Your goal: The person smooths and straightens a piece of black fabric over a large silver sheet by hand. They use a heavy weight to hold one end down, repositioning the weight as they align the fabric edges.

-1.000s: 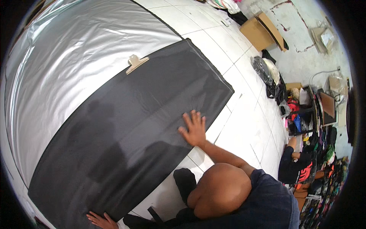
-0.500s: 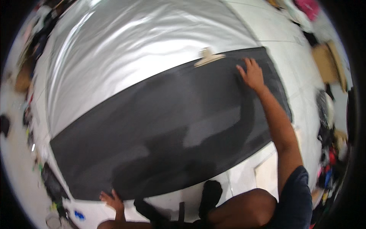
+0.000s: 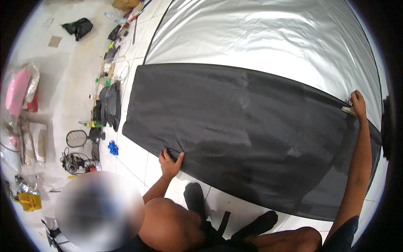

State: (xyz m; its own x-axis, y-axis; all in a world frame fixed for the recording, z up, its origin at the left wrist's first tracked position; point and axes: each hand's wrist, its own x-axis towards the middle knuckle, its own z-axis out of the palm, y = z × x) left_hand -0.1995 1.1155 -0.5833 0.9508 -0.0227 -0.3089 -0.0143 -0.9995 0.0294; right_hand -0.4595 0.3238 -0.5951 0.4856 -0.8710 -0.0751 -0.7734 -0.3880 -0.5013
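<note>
Head view showed a large black sheet spread flat on a white tiled floor, overlapping the lower part of a wider silver sheet that filled the frame from 11 to 2 o'clock. The black sheet ran from about 9 o'clock, just left of centre, to the far edge at 3 o'clock.

The left hand rested at the sheet's near edge, toward 7 o'clock from the centre, with the fingers curled over the hem and the thumb spread out to the side, gripping the cloth. The right hand reached out at 3 o'clock, at the line where black met silver; its fingers were drawn together on a small pale clip at that seam, though whether they pinched it or merely touched it could not be told. The right forearm stretched along the right rim of the picture, over the black sheet.

A bare knee and black-socked feet lay at 6 o'clock, just short of the sheet's near edge. At 9 o'clock, well apart from the sheet, clutter lined the floor: a black bag, a small blue object, a round-headed racket, and a tangle of cables. A pink item sat at the far left rim.
</note>
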